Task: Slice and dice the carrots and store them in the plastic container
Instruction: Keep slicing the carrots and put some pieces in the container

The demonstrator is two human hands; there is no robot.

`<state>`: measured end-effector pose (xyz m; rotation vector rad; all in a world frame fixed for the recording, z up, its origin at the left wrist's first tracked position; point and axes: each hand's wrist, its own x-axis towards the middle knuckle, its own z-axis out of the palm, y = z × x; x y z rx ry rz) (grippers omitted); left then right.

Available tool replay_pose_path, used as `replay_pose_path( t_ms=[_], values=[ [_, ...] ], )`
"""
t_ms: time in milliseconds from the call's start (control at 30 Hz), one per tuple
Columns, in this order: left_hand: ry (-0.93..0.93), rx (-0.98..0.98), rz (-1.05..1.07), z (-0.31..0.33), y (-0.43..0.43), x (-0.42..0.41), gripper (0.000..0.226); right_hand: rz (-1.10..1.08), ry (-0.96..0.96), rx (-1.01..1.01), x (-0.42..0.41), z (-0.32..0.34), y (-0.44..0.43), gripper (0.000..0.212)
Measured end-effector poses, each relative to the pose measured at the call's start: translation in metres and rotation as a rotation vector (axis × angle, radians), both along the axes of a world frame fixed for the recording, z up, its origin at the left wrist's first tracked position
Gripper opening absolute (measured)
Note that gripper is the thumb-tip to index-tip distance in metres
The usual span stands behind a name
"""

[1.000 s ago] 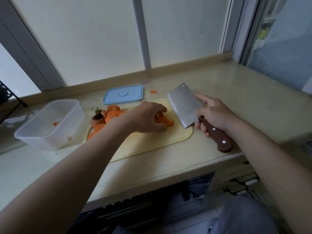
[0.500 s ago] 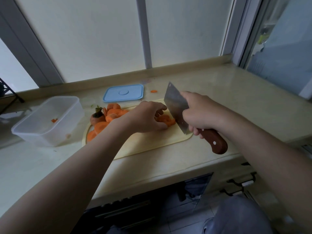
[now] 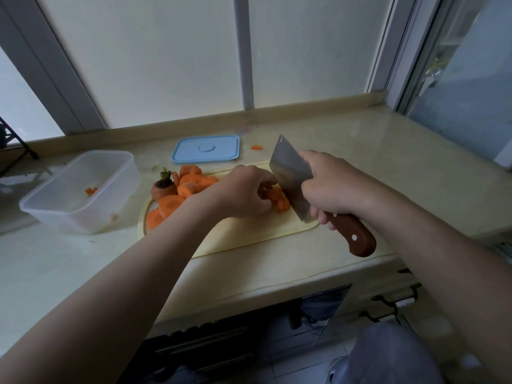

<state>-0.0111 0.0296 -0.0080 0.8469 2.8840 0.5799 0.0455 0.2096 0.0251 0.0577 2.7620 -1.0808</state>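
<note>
**Cleaver Meets Carrot at a Window Counter**

At centre frame, a person's left hand (image 3: 243,194) curls its fingers over a small cluster of carrot pieces (image 3: 278,201), holding them down on a pale yellow cutting board (image 3: 249,235). The right hand (image 3: 329,187) is wrapped tight round the cleaver (image 3: 291,171) where the blade joins its brown, riveted handle (image 3: 353,235). The blade stands on edge just right of the pieces, with its lower corner down at the board. Whether the edge is through the carrot cannot be told.

At the board's left end lies a heap of round carrot slices (image 3: 189,184), and the carrot top (image 3: 163,189) with its green stub sits beside them. The clear plastic container (image 3: 55,209) stands open on the counter (image 3: 374,151) at the left of the frame, just beside the board. A few orange bits (image 3: 91,191) lie inside it. Its blue lid (image 3: 206,149) lies flat beyond the board, toward the window, and a stray carrot scrap (image 3: 256,147) sits just to the lid's right.
</note>
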Motion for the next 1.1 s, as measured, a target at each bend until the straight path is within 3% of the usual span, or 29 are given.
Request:
replay_pose_path(
  t_ms=[233,600,800,1000,1100],
  values=[
    [-0.024,-0.006,-0.008,0.001,-0.002,0.005,0.057,-0.013,-0.002,-0.062,0.001,0.0,0.002,0.083],
    [-0.015,0.035,-0.001,-0.003,-0.002,0.003,0.045,-0.048,-0.015,-0.118,0.006,-0.001,0.002,0.083],
    [-0.043,0.028,0.023,-0.004,-0.004,0.001,0.074,-0.105,-0.018,-0.122,0.003,-0.004,-0.01,0.06],
    [0.043,0.007,0.042,-0.01,0.001,0.001,0.05,-0.137,-0.029,-0.145,0.003,-0.007,-0.008,0.053],
    [0.032,0.035,0.037,-0.01,0.001,0.0,0.05,-0.136,-0.031,-0.164,0.004,-0.007,-0.004,0.057]
  ],
)
